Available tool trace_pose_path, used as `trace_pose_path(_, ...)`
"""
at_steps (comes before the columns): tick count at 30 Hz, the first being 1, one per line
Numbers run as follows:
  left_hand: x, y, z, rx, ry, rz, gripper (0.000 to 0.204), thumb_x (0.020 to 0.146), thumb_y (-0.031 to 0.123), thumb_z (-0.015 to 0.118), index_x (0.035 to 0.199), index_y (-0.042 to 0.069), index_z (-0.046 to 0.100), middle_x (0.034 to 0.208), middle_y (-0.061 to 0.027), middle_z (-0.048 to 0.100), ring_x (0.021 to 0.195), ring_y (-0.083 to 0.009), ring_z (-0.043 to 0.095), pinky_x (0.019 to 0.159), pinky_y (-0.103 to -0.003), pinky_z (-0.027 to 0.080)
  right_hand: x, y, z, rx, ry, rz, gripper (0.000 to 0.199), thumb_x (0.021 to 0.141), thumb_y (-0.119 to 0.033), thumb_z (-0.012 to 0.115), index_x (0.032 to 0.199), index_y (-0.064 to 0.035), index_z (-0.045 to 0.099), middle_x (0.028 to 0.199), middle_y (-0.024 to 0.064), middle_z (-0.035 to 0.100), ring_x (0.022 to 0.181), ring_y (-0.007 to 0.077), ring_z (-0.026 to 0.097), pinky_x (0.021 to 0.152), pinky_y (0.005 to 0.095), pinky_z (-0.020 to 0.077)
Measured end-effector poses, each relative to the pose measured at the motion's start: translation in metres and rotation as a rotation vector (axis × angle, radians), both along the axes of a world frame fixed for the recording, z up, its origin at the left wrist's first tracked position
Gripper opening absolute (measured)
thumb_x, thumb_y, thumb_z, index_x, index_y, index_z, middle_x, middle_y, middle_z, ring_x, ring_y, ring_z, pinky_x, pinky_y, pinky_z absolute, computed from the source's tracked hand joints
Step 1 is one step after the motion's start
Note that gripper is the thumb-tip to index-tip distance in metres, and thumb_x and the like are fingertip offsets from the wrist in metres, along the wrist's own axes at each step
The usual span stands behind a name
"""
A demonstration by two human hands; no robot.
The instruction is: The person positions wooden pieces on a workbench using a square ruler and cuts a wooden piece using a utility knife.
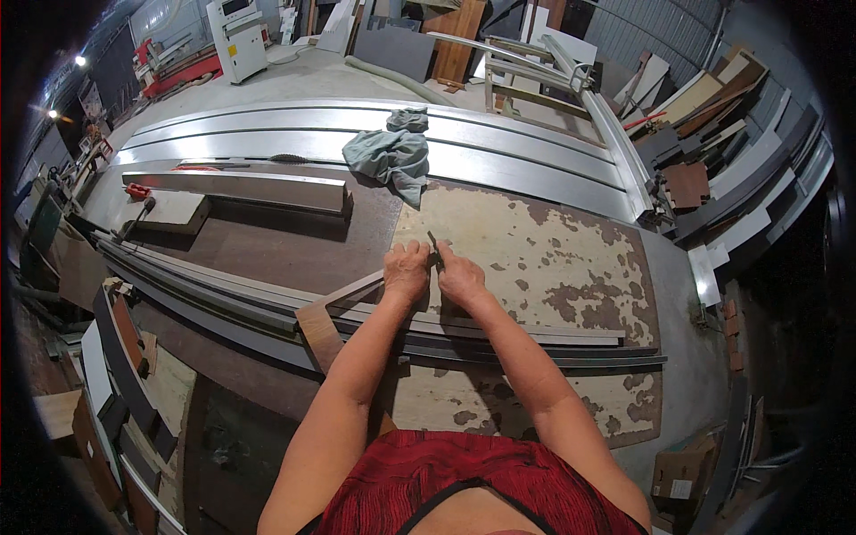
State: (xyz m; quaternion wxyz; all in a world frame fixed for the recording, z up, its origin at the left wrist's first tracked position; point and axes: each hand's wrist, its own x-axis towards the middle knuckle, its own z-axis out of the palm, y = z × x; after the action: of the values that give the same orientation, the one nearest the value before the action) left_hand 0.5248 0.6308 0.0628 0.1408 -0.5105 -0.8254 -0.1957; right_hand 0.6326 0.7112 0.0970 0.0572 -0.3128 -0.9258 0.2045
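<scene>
Fingers (453,263), thin dark strip (432,239), material unclear

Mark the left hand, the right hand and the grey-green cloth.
Left hand (407,270): head view, on the back of the hand.
Right hand (462,277): head view, on the back of the hand.
Grey-green cloth (392,159): head view, on its crumpled middle.

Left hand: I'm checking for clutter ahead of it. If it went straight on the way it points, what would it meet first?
Probably the crumpled grey-green cloth, ahead of the left hand, though the hand's height is hard to judge here.
</scene>
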Motion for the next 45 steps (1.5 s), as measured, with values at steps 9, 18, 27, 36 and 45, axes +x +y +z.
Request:
trace_pose_path(9,-0.003,-0.004,0.001,-0.017,-0.007,0.010,0.020,0.077,0.014,0.061,0.097,0.011,0.060,0.092,-0.0065,0.059,0.088,-0.0303,0.058,0.069,-0.044,0.046,0.041,-0.017,-0.001,-0.016,0.023,0.014,0.064,0.079,-0.016,0.051,0.141,-0.0165,0.036,0.087,0.0244,0.066,0.083,0.0431,0.063,0.079,0.0529,0.0483)
trace_pose_path(18,-0.001,0.000,-0.001,-0.007,0.006,0.012,0.019,0.077,0.015,0.061,0.095,0.011,0.060,0.091,-0.0063,0.059,0.088,-0.0300,0.058,0.069,-0.044,0.046,0.017,-0.002,0.001,-0.003,0.012,0.021,0.059,0.082,-0.015,0.049,0.140,-0.0156,0.037,0.089,0.0248,0.066,0.084,0.0433,0.064,0.078,0.0530,0.0489)
trace_pose_path(27,-0.002,-0.003,-0.001,-0.009,0.005,0.023,0.018,0.077,0.016,0.062,0.095,0.011,0.060,0.090,-0.0061,0.060,0.087,-0.0297,0.058,0.069,-0.043,0.045,0.030,-0.014,-0.004,0.005,-0.013,0.019,0.063,0.080,-0.015,0.052,0.141,-0.0173,0.036,0.090,0.0242,0.065,0.085,0.0429,0.063,0.080,0.0530,0.0483)
trace_pose_path(36,-0.005,0.000,-0.007,0.012,0.016,0.007,0.023,0.077,0.017,0.063,0.099,0.012,0.059,0.092,-0.0069,0.059,0.086,-0.0306,0.058,0.067,-0.044,0.046,0.013,-0.005,0.002,-0.010,0.023,0.015,0.060,0.081,-0.014,0.050,0.140,-0.0149,0.037,0.089,0.0252,0.066,0.086,0.0435,0.064,0.079,0.0529,0.0489)
trace_pose_path(45,-0.002,-0.002,0.001,-0.035,-0.007,0.020,0.020,0.078,0.016,0.061,0.097,0.012,0.060,0.092,-0.0062,0.060,0.089,-0.0296,0.058,0.071,-0.044,0.046,0.028,-0.014,0.000,-0.022,0.052,0.004,0.059,0.080,-0.015,0.050,0.139,-0.0147,0.039,0.088,0.0260,0.065,0.085,0.0441,0.063,0.078,0.0537,0.0481)
